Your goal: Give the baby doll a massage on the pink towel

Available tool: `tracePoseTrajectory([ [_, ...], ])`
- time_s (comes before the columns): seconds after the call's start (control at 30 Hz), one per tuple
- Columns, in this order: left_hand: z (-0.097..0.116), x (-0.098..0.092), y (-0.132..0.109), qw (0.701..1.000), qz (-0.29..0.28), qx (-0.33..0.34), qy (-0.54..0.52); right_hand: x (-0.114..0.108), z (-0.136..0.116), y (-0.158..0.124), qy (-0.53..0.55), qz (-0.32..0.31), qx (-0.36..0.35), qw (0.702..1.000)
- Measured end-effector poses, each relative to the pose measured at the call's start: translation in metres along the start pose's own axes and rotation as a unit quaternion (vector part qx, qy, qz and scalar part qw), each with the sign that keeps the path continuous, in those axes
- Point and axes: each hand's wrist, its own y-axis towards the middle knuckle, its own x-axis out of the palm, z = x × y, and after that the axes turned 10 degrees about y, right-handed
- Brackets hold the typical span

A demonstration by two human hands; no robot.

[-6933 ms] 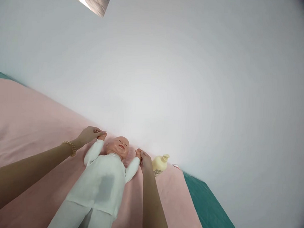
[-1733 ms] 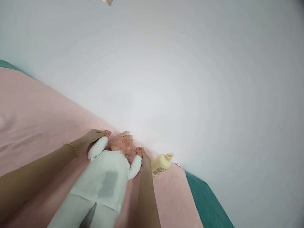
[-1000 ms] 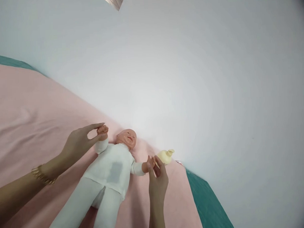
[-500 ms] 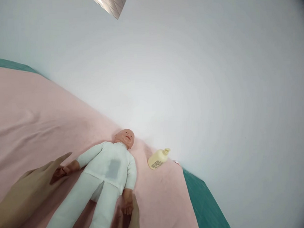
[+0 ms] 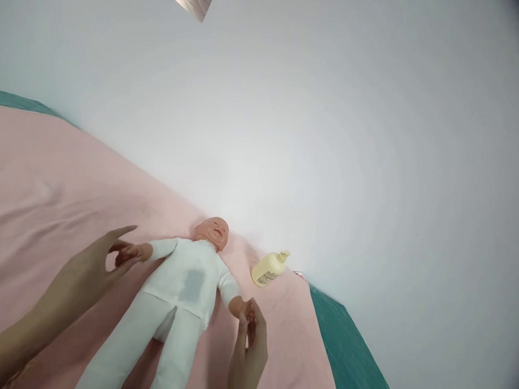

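Doll (image 5: 181, 268) held by its hands (image 5: 130, 254) in L hand (image 5: 81, 271) & R hand (image 5: 253, 348); feet cut off near side, bottle (image 5: 271, 264) at right, txt (image 5: 267, 279) unreadable.

Shows smooth, faintly glossy plastic on the head and hands of the doll (image 5: 179, 279). Changes to soft, matt white cloth over its torso and legs, with a matt grey patch (image 5: 195, 285) in front. Looks like smooth, satiny plastic on the yellow pump bottle (image 5: 268, 268). Turns to matt, wrinkled cloth across the pink sheet (image 5: 49, 156), smooth and matt on the white wall (image 5: 326, 158).
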Motion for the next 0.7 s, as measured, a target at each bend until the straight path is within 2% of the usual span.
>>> tracePoseTrajectory([
  [0.03,0.009,0.001,0.0,0.997,0.05,0.03,0.053,0.003,-0.004,0.009,0.001,0.011,0.007,1.0],
  [0.1,0.029,0.004,0.006,0.987,0.073,0.074,0.119,0.01,-0.012,0.028,0.009,0.003,0.008,1.0],
  [0.23,0.063,0.023,0.041,0.994,0.042,0.088,0.057,0.031,-0.022,0.073,0.057,-0.039,-0.023,0.997],
  [0.3,0.07,0.037,0.064,0.998,0.002,0.058,-0.001,0.046,-0.021,0.098,0.101,-0.061,-0.044,0.992],
  [0.4,0.069,0.059,0.097,0.995,-0.053,-0.028,-0.08,0.067,-0.01,0.138,0.155,-0.106,-0.057,0.981],
  [0.5,0.058,0.077,0.121,0.979,-0.139,-0.068,-0.13,0.08,0.004,0.172,0.162,-0.143,0.003,0.976],
  [0.6,0.042,0.091,0.129,0.966,-0.203,-0.083,-0.137,0.088,0.02,0.195,0.191,-0.156,0.105,0.963],
  [0.7,0.031,0.099,0.127,0.96,-0.211,-0.107,-0.153,0.097,0.04,0.205,0.22,-0.168,0.166,0.946],
])
